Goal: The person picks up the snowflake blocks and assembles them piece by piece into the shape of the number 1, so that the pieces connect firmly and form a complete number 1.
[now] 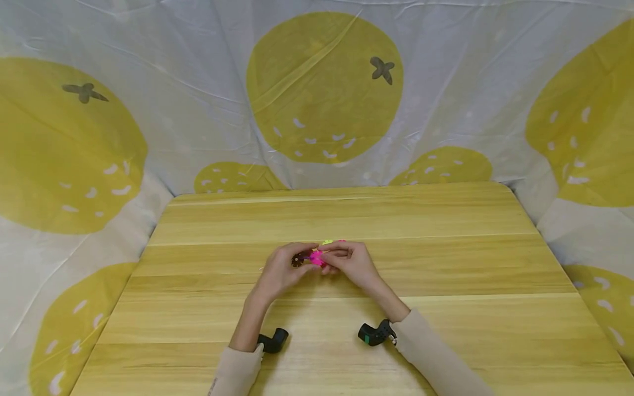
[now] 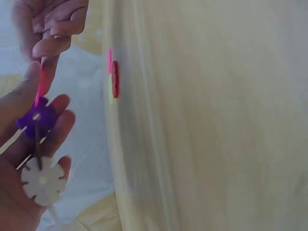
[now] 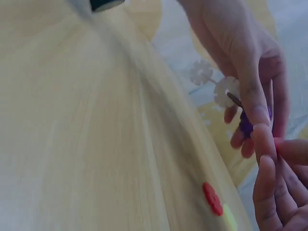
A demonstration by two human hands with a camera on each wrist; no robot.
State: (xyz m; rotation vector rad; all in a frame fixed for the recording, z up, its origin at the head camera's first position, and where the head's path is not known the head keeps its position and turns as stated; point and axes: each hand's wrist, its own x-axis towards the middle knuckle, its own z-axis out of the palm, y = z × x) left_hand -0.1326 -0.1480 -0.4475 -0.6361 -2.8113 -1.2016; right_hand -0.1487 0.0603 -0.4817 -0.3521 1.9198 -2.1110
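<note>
Both hands meet over the middle of the table on a chain of slotted plastic snowflake discs. My left hand (image 1: 279, 269) holds the chain between thumb and fingers, around the purple disc (image 2: 37, 118). A brown disc (image 1: 297, 259), edge-on in the left wrist view, links the purple one to a white disc (image 2: 43, 181). Another white disc (image 3: 201, 72) follows at the chain's end in the right wrist view. With thumb and fingertips, my right hand (image 1: 356, 267) pinches a pink disc (image 1: 317, 258) at the purple disc's edge. Fingers partly cover the pink disc.
Beyond the hands, a red disc (image 3: 212, 198), a yellow-green disc (image 3: 229, 217) and a pink disc (image 2: 109, 60) lie close together on the wooden table (image 1: 446, 341). A fruit-print cloth (image 1: 198, 110) hangs behind the table. Black wrist cameras (image 1: 274, 341) sit under the forearms.
</note>
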